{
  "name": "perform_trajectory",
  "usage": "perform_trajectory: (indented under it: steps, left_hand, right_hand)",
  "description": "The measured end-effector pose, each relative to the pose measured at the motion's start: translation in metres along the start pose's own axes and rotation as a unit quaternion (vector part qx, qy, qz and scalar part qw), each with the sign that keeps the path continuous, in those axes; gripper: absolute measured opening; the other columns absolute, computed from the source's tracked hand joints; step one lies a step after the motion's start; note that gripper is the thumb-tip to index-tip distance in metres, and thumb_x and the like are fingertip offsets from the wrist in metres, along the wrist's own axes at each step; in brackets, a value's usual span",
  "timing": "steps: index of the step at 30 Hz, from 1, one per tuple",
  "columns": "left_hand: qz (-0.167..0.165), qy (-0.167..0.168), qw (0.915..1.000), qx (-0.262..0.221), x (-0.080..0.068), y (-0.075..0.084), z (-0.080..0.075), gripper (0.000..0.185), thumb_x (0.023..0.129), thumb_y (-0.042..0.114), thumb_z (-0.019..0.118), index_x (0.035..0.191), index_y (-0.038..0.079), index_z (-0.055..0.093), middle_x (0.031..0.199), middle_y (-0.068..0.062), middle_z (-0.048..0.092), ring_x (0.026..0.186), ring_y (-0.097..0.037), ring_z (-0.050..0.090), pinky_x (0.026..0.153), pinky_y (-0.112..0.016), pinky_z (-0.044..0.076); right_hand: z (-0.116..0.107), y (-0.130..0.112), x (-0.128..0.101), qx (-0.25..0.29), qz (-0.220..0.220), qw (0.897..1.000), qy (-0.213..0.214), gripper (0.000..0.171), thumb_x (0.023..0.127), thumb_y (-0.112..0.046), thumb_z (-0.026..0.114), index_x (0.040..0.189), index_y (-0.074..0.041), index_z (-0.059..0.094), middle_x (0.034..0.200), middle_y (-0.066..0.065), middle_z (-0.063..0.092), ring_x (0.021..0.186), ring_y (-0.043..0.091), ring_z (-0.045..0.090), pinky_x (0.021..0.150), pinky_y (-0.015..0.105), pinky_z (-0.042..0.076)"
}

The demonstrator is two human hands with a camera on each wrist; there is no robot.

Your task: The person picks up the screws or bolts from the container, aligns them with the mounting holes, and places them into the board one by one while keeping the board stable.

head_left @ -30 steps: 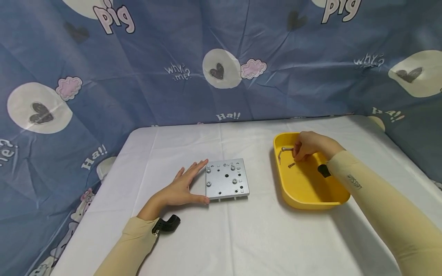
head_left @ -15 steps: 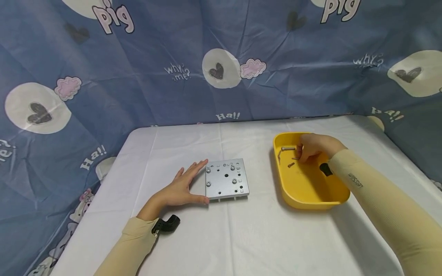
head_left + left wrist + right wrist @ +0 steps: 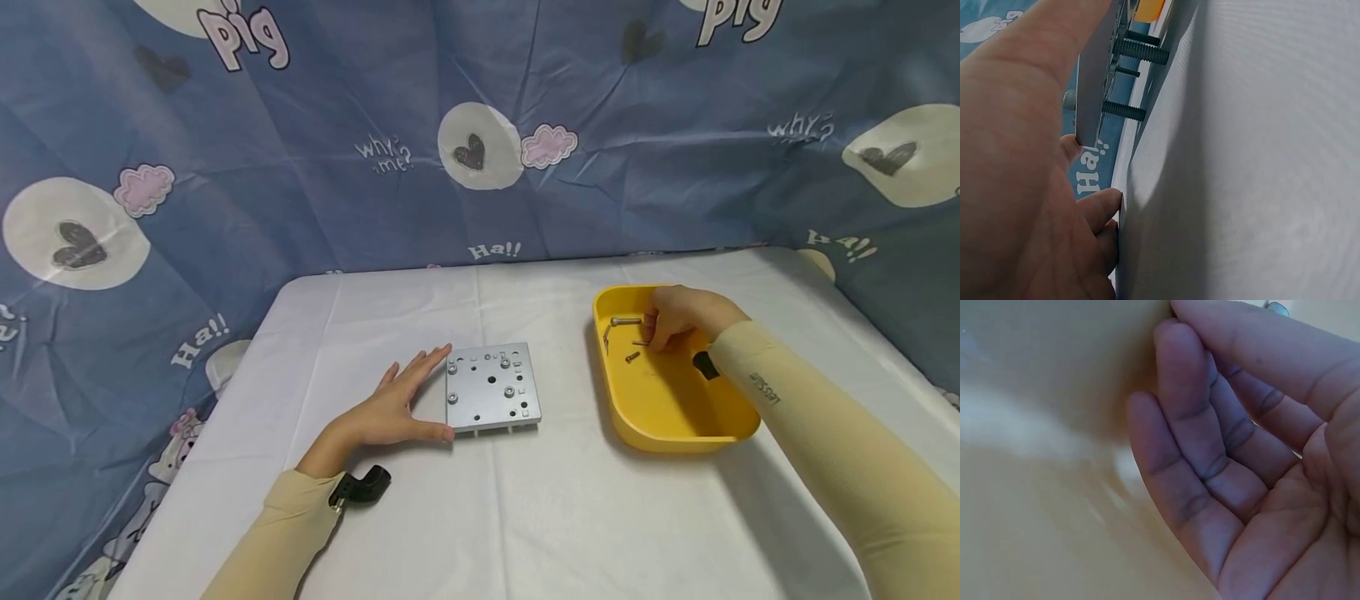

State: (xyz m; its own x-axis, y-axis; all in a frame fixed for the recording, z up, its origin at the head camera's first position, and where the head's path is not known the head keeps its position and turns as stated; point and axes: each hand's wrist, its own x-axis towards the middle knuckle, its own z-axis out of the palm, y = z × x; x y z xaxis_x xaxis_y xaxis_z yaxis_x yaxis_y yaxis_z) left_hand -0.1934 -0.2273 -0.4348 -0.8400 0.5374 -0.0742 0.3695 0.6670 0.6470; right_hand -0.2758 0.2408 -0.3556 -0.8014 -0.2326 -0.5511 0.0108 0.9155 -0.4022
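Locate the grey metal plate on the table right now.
Head view: the metal plate lies centre-left on the white table, left hand against its left edge, yellow tray to its right.

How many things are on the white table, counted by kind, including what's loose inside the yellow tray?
Metal plate: 1
Yellow tray: 1
Loose screws in the tray: 4 visible; the right hand may hide more
Total: 6

Bare cloth lies open between metal plate and yellow tray.
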Motion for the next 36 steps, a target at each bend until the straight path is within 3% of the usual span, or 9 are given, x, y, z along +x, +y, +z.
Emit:
perform_trajectory:
  steps: [14,24,36]
  left_hand:
    - [0.01,0.015,0.9998,0.001,-0.003,-0.004,0.002,0.129,0.074,0.056,0.095,0.174,0.032,0.017,0.181,-0.015,0.019,0.168,-0.046,0.008,0.132,-0.071,-0.006]
    - [0.011,0.006,0.9999,0.003,0.002,0.001,0.001,0.125,0.079,0.048,0.095,0.174,0.029,0.016,0.181,-0.012,0.017,0.169,-0.043,0.007,0.133,-0.069,-0.008]
    - [0.014,0.012,0.9998,-0.001,0.0,-0.001,0.003,0.129,0.074,0.055,0.096,0.174,0.033,0.017,0.181,-0.016,0.018,0.168,-0.045,0.008,0.132,-0.07,-0.007]
  right_hand:
    - [-0.001,-0.008,0.007,-0.058,-0.015,0.998,0.009,0.015,0.084,-0.002,0.086,0.084,-0.005,0.071,0.075,0.0,0.063,0.071,0.013,0.057,0.066,0.023,0.049]
    - [-0.005,-0.013,0.005,-0.109,-0.016,0.994,0.002,0.016,0.083,-0.001,0.088,0.089,-0.002,0.074,0.084,0.006,0.068,0.074,0.016,0.061,0.066,0.024,0.053]
    - [-0.006,-0.01,0.005,-0.092,-0.025,0.995,0.009,0.016,0.081,0.0,0.089,0.086,-0.004,0.074,0.081,0.004,0.069,0.072,0.015,0.06,0.064,0.024,0.051]
